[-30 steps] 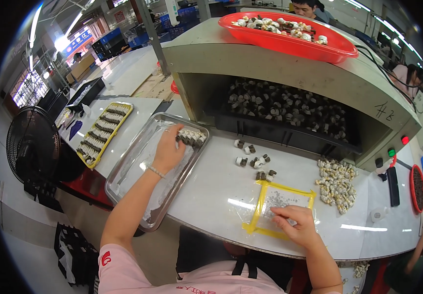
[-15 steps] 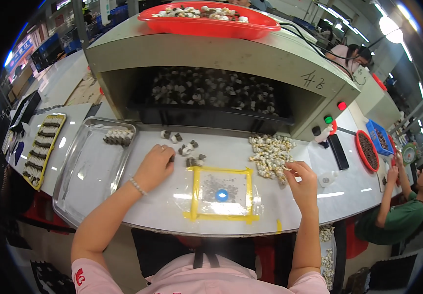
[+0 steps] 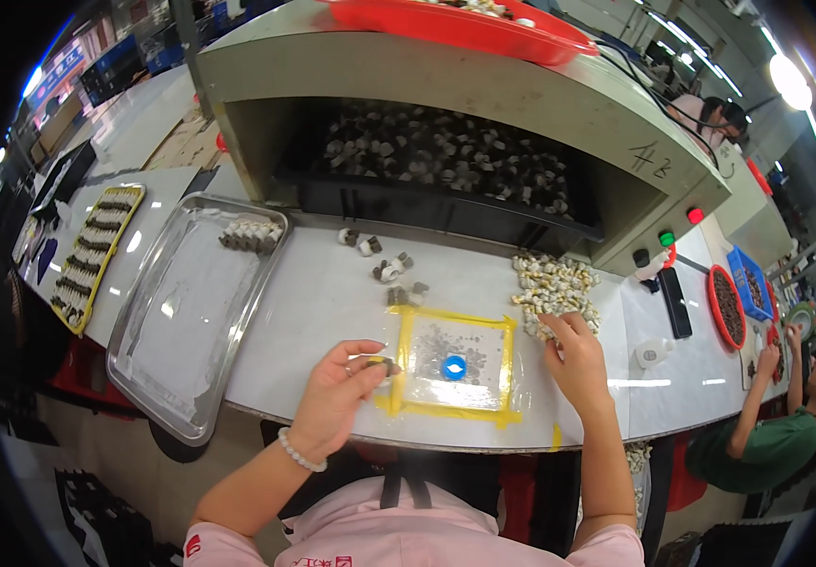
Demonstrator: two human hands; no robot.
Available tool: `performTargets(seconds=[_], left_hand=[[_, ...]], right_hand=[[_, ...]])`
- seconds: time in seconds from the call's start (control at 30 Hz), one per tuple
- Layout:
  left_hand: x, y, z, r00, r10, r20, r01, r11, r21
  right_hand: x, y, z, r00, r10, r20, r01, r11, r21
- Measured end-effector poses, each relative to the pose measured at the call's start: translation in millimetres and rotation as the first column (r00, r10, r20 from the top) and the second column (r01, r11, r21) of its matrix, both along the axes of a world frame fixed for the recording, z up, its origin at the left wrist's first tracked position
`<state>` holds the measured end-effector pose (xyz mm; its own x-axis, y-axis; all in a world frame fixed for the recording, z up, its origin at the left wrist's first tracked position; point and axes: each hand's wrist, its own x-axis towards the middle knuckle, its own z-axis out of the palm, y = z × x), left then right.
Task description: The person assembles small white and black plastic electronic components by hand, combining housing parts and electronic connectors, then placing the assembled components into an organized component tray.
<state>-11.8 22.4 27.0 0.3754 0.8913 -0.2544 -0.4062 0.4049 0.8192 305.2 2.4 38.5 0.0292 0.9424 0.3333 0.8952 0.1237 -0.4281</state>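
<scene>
My left hand (image 3: 334, 389) is closed, pinching a small dark-and-white part (image 3: 387, 366) at the left edge of a yellow-taped square (image 3: 407, 354) on the table. Inside that square lies a round blue piece (image 3: 453, 368) among grey smudges. My right hand (image 3: 578, 359) has its fingertips bent together at the near edge of a pile of small white-and-gold parts (image 3: 551, 282). Whether a part sits in those fingertips is hidden. Several loose dark-and-white parts (image 3: 392, 269) lie beyond the square, in front of the machine.
A metal tray (image 3: 195, 321) with rows of parts (image 3: 252, 235) stands left, beside a yellow-rimmed tray (image 3: 98, 257). Ahead, a cream machine (image 3: 483, 80) houses a black bin (image 3: 446, 213) of parts. A white bottle (image 3: 652, 352) stands right. A co-worker in green (image 3: 767, 444) sits farther right.
My left hand has come nearer and right from beside the loose parts, bringing a dark-and-white part into plain sight. My right hand stays at the pile's near edge. The whole view has shifted.
</scene>
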Motion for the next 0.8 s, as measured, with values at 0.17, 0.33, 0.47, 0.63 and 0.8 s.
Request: performTargets(seconds=[0.17,0.33,0.47,0.63,0.8], left_hand=[[17,-4,-7,0.924,-0.055,0.378,0.123,0.980,-0.159],[18,-3,-27,0.886,-0.098,0.452,0.206,0.959,-0.194],[18,-6,-34,0.856,-0.146,0.496,0.228,0.967,-0.110],[15,-4,-37,0.799,-0.164,0.579,0.258,0.963,-0.083],[12,-2,-43,0.731,-0.169,0.662,0.323,0.939,-0.117]], right_hand=[[-27,-13,-18,0.792,0.137,-0.594,-0.164,0.986,0.009],[-55,-18,-20,0.819,0.052,-0.572,-0.172,0.972,-0.158],[-49,-16,-24,0.933,0.260,-0.249,-0.271,0.963,-0.009],[-50,-23,-18,0.946,0.291,-0.141,-0.286,0.957,0.053],[-56,-21,-14,0.951,0.293,-0.096,-0.288,0.956,0.060]])
